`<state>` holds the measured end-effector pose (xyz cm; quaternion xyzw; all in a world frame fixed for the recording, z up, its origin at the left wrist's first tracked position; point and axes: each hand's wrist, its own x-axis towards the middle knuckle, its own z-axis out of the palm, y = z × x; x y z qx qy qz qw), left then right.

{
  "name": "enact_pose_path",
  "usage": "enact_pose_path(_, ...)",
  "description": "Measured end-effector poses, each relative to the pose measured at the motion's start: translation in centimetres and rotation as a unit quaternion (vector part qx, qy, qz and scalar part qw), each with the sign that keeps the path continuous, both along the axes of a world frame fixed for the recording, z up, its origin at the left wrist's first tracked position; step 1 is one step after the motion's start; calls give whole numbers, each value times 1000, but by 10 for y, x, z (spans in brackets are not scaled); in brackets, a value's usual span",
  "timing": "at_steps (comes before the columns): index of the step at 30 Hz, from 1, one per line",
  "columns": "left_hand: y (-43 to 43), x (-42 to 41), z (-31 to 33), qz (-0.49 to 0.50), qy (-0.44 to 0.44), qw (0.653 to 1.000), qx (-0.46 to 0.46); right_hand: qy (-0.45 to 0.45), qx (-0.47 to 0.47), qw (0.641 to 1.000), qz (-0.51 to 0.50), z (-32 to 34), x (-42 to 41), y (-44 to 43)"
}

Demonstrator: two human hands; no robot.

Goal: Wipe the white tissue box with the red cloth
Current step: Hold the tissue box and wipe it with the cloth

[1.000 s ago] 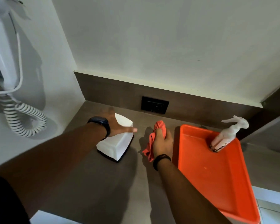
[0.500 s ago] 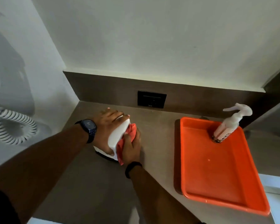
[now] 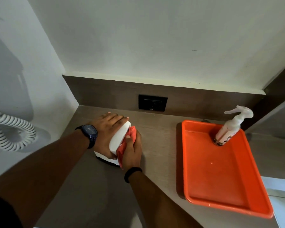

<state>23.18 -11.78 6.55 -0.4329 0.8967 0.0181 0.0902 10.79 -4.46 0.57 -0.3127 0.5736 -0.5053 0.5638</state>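
The white tissue box (image 3: 119, 137) stands on the brown counter near the back left corner, with a dark base under it. My left hand (image 3: 107, 129), with a watch on the wrist, lies over the box's top and left side and grips it. My right hand (image 3: 132, 150) presses the bunched red cloth (image 3: 131, 132) against the box's right side. The cloth shows above and below my fingers. Most of the box is hidden by both hands.
An orange tray (image 3: 224, 183) lies on the counter to the right, with a spray bottle (image 3: 232, 127) standing in its far corner. A black wall socket (image 3: 153, 102) sits in the backsplash behind the box. A coiled white cord (image 3: 11, 132) hangs on the left wall.
One second ago my right hand held the cloth apart from the box; it moved left and now presses the cloth on the box's right side. My left hand closed over the box.
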Motion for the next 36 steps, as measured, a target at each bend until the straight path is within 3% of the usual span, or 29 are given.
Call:
enact_pose_path(3,1,-1,0,4,2,1000,-1,8,-3,1000,3,-2,2,3)
enact_pose_path(7,0,-2,0,7,2,1000,0,-38,65,997,-34,4,5,-6)
enact_pose_path(11,0,1,-3,-5,22,1000,-6,7,-8,1000,-20,8,6,-2)
enact_pose_path(16,1,-1,-5,-4,20,1000,-23,-26,48,998,-39,12,6,-6)
enact_pose_path(20,-1,1,-6,-9,22,1000,-16,-20,6,999,-24,14,4,-2)
enact_pose_path(25,-1,-1,-8,-6,17,999,-31,-42,116,991,-52,9,4,-13)
enact_pose_path(31,-4,1,-11,-4,17,999,-27,-22,118,990,-70,18,4,-18)
enact_pose_path(33,-4,1,-10,-3,17,1000,-25,-51,127,988,-75,21,0,-16)
enact_pose_path(36,-4,0,-10,-9,28,999,-31,-199,155,965,-68,32,-11,-21)
